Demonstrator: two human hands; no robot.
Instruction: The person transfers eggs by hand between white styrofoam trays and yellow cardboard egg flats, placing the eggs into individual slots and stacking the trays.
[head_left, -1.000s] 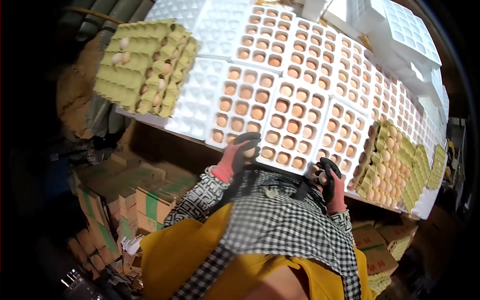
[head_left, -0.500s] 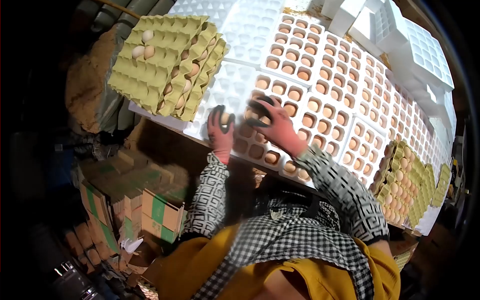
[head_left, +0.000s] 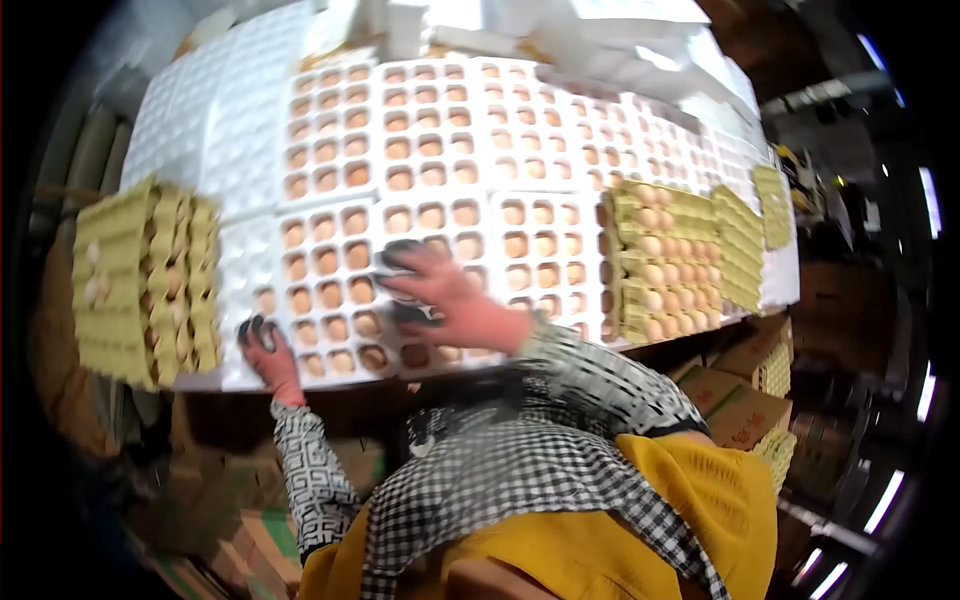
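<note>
My left hand, in a pink glove with dark fingertips, rests at the front of a mostly unfilled white tray. Its fingers are bent but apart, with no egg visible between them. Just beyond the fingertips, one egg sits in that tray. My right hand, gloved alike and blurred, is spread over a white tray of eggs, thumb and fingers apart. Between the hands lies another white tray with brown eggs in its cells.
Stacked yellow-green cartons with some eggs stand at the left. More cartons full of eggs are at the right. White foam trays are piled at the back. Cardboard boxes lie below the table's front edge.
The view has swung right. My right hand has moved right across the trays. The egg that was between my left fingers no longer shows there; one egg sits beyond them in the tray.
</note>
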